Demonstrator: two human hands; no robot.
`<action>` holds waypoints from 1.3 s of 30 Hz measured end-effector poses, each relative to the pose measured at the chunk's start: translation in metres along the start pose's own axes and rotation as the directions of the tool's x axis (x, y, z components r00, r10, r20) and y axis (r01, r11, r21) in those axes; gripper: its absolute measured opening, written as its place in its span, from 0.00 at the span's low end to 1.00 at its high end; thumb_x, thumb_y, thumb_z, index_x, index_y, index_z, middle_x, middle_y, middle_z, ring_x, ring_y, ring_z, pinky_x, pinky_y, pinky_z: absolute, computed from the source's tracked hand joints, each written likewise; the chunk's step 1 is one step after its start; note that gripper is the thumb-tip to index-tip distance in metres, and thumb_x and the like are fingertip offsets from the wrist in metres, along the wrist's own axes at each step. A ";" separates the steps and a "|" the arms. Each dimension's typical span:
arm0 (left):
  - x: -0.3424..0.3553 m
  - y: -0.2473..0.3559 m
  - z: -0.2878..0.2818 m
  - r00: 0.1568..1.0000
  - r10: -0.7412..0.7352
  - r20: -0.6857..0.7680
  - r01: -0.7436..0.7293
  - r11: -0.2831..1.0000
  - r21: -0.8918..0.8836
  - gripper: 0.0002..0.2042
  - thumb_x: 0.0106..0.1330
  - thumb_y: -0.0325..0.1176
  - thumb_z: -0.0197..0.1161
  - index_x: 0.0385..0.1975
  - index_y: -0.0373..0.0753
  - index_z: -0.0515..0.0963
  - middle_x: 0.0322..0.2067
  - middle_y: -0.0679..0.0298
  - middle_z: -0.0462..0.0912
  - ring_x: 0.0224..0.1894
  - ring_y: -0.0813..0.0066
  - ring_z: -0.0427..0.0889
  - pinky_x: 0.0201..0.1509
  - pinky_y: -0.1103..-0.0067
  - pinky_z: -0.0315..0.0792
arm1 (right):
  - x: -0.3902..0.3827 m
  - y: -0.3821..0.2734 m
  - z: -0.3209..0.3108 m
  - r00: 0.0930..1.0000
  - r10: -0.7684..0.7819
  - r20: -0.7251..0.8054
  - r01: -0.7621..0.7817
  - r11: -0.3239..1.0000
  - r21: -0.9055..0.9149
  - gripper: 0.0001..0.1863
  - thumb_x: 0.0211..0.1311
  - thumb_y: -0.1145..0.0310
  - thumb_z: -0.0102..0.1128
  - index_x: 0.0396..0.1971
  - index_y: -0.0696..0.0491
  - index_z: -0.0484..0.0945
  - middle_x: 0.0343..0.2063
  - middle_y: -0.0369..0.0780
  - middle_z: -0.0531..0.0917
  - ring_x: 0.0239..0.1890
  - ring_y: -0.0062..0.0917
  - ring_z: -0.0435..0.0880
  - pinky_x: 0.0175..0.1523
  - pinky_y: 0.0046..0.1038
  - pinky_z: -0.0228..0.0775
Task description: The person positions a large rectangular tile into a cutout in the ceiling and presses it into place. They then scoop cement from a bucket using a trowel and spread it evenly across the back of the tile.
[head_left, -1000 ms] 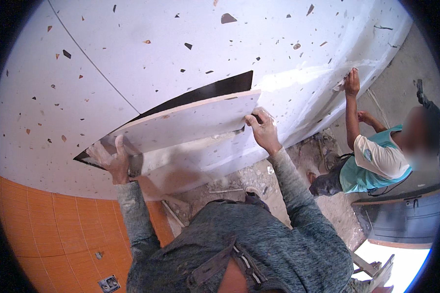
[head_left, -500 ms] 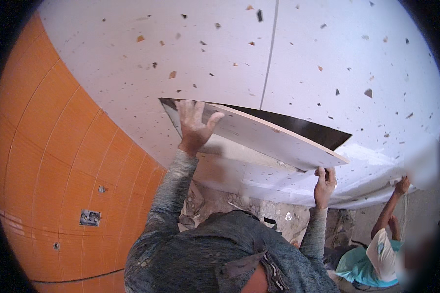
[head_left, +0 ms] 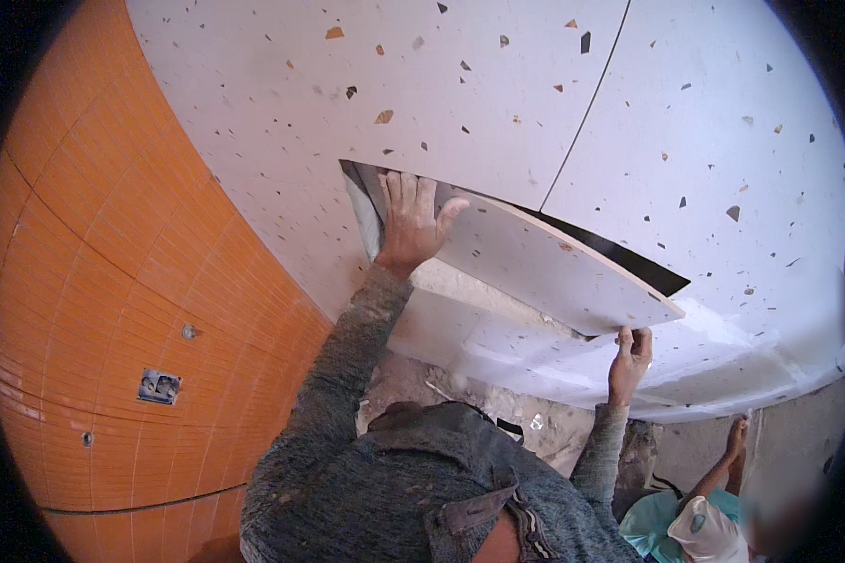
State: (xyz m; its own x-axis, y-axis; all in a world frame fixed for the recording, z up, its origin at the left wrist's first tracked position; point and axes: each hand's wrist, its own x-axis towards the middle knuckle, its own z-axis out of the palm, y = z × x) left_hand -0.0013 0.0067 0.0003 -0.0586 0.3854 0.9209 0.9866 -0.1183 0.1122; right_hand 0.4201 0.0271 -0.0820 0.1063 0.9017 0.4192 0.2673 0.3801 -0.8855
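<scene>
A loose white tile (head_left: 545, 263) with dark and orange flecks sits slightly tilted in a long opening (head_left: 652, 270) in the matching speckled wall, a dark gap showing along its top. My left hand (head_left: 413, 220) presses flat on the tile's left end, fingers stretched upward and thumb out. At the right end my right hand (head_left: 627, 366) has its fingers bent around the tile's lower edge. A pale strip of backing shows below the tile.
An orange tiled wall (head_left: 84, 244) with an open socket box (head_left: 160, 387) runs down the left. A co-worker in a turquoise shirt (head_left: 704, 525) is at the lower right, hands raised near a grey concrete wall (head_left: 807, 422). Rubble-strewn floor (head_left: 554, 436) shows beyond my body.
My view has swung toward the orange wall. The tile's left end looks further into the opening, and the dark gap above it is narrower. The co-worker's hand has come down from the speckled wall.
</scene>
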 end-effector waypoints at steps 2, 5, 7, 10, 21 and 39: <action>-0.001 -0.001 0.002 1.000 -0.005 0.001 0.005 1.000 0.002 0.31 0.67 0.53 0.62 0.53 0.25 0.72 0.50 0.40 0.70 0.56 0.39 0.65 0.65 0.44 0.56 | -0.002 0.001 0.004 0.999 0.016 -0.027 -0.017 0.999 -0.033 0.10 0.71 0.65 0.59 0.35 0.57 0.76 0.28 0.33 0.76 0.32 0.17 0.70 0.40 0.23 0.66; 0.003 0.004 0.001 1.000 -0.026 -0.012 0.026 0.999 -0.026 0.32 0.68 0.53 0.61 0.55 0.24 0.71 0.52 0.38 0.69 0.58 0.36 0.63 0.67 0.44 0.54 | -0.001 -0.002 0.001 0.997 -0.080 -0.006 0.079 0.986 -0.148 0.11 0.71 0.65 0.59 0.36 0.58 0.76 0.28 0.34 0.77 0.31 0.17 0.70 0.38 0.23 0.66; 0.002 0.006 0.006 1.000 -0.003 -0.018 0.004 1.000 0.029 0.34 0.67 0.52 0.61 0.57 0.24 0.69 0.54 0.37 0.67 0.61 0.35 0.61 0.68 0.44 0.52 | -0.003 -0.004 -0.001 0.999 -0.050 -0.017 0.046 0.978 -0.202 0.11 0.71 0.65 0.59 0.37 0.58 0.77 0.29 0.37 0.79 0.31 0.20 0.72 0.38 0.26 0.68; -0.008 0.000 0.005 0.988 -0.131 -0.077 0.121 0.985 -0.123 0.36 0.67 0.48 0.63 0.63 0.23 0.61 0.59 0.35 0.62 0.65 0.35 0.58 0.71 0.45 0.49 | 0.002 -0.002 0.001 1.000 -0.012 -0.009 0.009 0.975 -0.221 0.12 0.70 0.64 0.59 0.39 0.59 0.77 0.31 0.42 0.81 0.34 0.25 0.77 0.41 0.30 0.71; -0.117 -0.018 0.047 0.457 -0.745 0.485 0.672 -0.068 -0.738 0.36 0.68 0.46 0.64 0.68 0.32 0.57 0.66 0.51 0.62 0.70 0.57 0.58 0.72 0.57 0.52 | -0.004 -0.010 0.015 0.990 -0.101 -0.096 0.089 0.989 -0.115 0.14 0.72 0.63 0.57 0.43 0.60 0.77 0.36 0.42 0.82 0.39 0.26 0.78 0.48 0.31 0.72; -0.158 -0.040 0.117 0.150 -0.794 0.590 0.413 -0.492 -0.766 0.33 0.69 0.55 0.58 0.65 0.35 0.67 0.64 0.52 0.70 0.64 0.56 0.67 0.70 0.66 0.58 | 0.001 -0.005 0.017 0.990 -0.062 -0.125 0.040 0.985 -0.169 0.18 0.78 0.59 0.50 0.36 0.59 0.74 0.32 0.36 0.75 0.37 0.20 0.72 0.51 0.27 0.70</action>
State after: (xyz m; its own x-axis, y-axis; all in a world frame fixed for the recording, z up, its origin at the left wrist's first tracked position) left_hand -0.0136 0.0577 -0.1932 -0.7019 0.6913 -0.1714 -0.6259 -0.4839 0.6116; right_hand 0.4026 0.0295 -0.0808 0.2087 0.8435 0.4950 0.4295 0.3756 -0.8212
